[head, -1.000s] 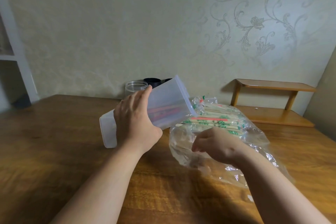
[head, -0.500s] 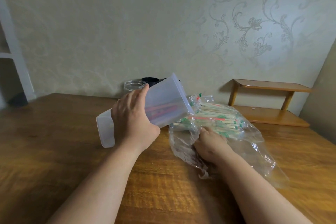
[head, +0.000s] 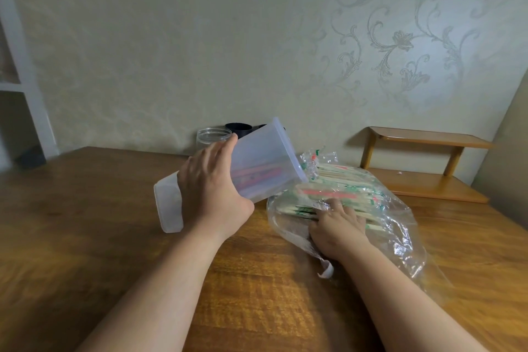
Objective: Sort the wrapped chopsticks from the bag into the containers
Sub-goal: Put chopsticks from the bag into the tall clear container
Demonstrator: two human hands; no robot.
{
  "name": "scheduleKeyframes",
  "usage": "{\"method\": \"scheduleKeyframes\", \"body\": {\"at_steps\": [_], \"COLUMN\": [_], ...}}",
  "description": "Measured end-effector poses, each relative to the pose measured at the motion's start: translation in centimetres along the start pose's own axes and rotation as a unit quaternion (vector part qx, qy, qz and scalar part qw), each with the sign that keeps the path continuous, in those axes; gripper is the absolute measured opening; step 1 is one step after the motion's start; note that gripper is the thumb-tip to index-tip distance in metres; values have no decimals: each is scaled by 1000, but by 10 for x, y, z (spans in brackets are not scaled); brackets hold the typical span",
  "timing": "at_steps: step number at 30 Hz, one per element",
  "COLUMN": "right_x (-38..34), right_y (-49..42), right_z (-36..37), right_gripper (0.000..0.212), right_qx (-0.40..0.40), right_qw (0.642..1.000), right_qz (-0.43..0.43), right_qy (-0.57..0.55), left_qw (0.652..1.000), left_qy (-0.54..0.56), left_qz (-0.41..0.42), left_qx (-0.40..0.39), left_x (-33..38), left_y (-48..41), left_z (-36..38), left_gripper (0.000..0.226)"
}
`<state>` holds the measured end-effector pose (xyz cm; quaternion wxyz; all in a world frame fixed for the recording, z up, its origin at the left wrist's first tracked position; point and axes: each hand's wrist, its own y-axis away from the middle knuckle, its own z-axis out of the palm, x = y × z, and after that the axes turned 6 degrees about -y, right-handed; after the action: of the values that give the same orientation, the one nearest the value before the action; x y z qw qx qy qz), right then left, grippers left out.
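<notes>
My left hand (head: pixel 211 188) grips a tall translucent plastic container (head: pixel 257 163), tilted so its open mouth points right toward the bag. Red-wrapped chopsticks (head: pixel 257 176) lie inside it. A clear plastic bag (head: pixel 400 226) lies on the wooden table (head: pixel 85 223), filled with several wrapped chopsticks (head: pixel 337 191) printed in green and red. My right hand (head: pixel 337 226) is reached into the bag's mouth, its fingers down among the chopsticks. The plastic and the hand's back hide whether the fingers hold one.
A clear round jar (head: pixel 213 137) and a black cup (head: pixel 238 129) stand at the table's far edge by the wall. A small wooden two-tier shelf (head: pixel 423 163) sits at the back right. A white shelf frame (head: pixel 23 80) rises at the left.
My right hand has moved forward from the bag's near edge into the bag, among the chopsticks. The left hand keeps the tilted container almost where it was.
</notes>
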<state>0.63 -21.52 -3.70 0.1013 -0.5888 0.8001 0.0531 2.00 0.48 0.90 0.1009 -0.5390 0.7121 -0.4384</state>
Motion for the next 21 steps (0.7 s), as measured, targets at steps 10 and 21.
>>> {"method": "scheduleKeyframes", "body": {"at_steps": [10, 21], "right_x": [1, 2], "right_y": [1, -3], "right_z": [-1, 0], "right_gripper": [45, 46], "right_qx": [6, 37], "right_qw": [1000, 999], "right_qz": [-4, -15], "right_qy": [12, -2], "left_qw": [1000, 1000], "left_qy": [-1, 5], "left_qz": [3, 1], "left_qx": [2, -2], "left_x": [0, 1], "left_y": [1, 1], "left_z": [0, 0], "left_gripper": [106, 104]}}
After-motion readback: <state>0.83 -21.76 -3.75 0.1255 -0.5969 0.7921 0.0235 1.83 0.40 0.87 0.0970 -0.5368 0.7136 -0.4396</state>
